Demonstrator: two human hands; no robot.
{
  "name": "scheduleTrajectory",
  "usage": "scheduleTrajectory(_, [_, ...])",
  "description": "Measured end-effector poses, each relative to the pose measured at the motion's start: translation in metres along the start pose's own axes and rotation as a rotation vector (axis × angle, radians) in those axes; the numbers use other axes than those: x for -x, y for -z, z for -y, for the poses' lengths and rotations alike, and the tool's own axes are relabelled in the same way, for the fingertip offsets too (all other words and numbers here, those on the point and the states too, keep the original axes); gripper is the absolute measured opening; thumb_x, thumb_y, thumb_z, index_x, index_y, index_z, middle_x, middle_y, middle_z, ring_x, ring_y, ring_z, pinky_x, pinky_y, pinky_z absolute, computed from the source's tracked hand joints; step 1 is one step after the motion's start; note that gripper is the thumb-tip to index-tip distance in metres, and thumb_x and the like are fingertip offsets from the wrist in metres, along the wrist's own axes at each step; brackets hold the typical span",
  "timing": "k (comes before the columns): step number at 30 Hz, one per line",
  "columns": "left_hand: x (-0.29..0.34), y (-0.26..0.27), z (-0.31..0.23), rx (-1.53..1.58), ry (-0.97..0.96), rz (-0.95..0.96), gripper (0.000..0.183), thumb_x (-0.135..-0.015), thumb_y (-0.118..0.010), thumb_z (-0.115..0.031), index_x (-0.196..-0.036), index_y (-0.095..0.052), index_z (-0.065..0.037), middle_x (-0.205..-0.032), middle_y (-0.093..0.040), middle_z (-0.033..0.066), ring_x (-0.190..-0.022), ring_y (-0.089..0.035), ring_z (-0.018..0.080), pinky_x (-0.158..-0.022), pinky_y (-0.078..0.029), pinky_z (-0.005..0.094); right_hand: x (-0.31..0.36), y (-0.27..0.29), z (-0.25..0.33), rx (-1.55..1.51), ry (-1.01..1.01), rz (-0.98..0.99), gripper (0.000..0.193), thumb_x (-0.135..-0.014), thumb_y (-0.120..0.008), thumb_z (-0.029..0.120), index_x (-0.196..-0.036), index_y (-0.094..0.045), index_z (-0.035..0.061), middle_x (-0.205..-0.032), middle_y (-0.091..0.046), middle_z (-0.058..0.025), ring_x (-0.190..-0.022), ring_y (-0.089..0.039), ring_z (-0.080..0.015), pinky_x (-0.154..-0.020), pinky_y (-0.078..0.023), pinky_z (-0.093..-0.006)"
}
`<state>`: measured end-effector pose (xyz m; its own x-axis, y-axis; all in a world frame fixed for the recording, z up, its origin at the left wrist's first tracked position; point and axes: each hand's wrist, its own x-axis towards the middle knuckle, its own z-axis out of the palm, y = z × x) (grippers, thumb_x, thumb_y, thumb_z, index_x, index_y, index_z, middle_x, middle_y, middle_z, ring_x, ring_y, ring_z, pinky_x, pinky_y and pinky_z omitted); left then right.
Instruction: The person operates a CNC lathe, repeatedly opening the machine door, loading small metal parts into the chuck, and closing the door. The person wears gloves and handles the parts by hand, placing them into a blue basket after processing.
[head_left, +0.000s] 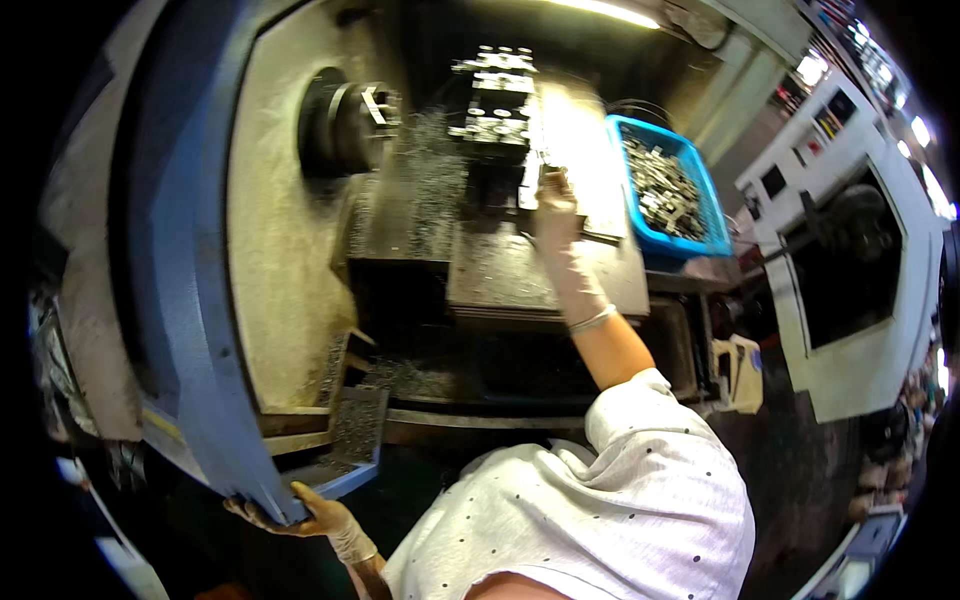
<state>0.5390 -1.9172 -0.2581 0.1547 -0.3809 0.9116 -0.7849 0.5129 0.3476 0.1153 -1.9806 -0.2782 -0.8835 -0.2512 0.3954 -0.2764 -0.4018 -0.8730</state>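
My right hand (557, 205), in a pale glove with dirty fingertips, reaches into a lathe beside the dark tool block (497, 130). Its fingers are closed; a small dark thing shows at their tips, too blurred to name. Under that hand lies a flat metal slide plate (500, 275). My left hand (318, 517), also gloved, has its fingers wrapped round the lower corner of the lathe's blue frame (195, 300). To the left of the tool block, a round dark chuck (340, 125) with bright jaws sticks out from the pale wall.
A blue plastic basket (716, 220) full of small metal parts stands right of my right hand. Metal chips (432, 180) cover the bed between chuck and tool block. A cream plastic jug (738, 372) stands lower right. Another white machine (820, 360) stands farther right.
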Motion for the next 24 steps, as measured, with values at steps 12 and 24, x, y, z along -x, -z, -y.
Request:
scheduleTrajectory(12, [-0.009, -0.003, -0.007, -0.170, 0.025, 0.074, 0.061, -0.062, -0.060, -0.008, -0.110, -0.024, 0.003, -0.110, -0.028, 0.0177, -0.100, -0.032, 0.0274, -0.084, -0.028, 0.0351, 0.047, 0.279, 0.008, 1.020, -0.323, 0.172, 0.019, -0.073, -0.044, 0.015, -0.083, -0.048, -0.0001, -0.079, -0.051, -0.0122, -0.068, -0.050, -0.0241, -0.061, -0.040, -0.0312])
scheduleTrajectory(24, [0.004, -0.003, 0.003, -0.013, 0.176, 0.015, 0.047, -0.062, -0.056, -0.002, -0.101, -0.030, 0.008, -0.095, -0.042, 0.0165, -0.078, -0.044, 0.0209, -0.071, -0.037, 0.0278, 0.148, 0.201, -0.112, 1.369, -0.145, 1.051, 0.027, -0.064, -0.047, 0.016, -0.090, -0.048, 0.0103, -0.084, -0.049, -0.0141, -0.074, -0.048, -0.0307, -0.066, -0.039, -0.0374])
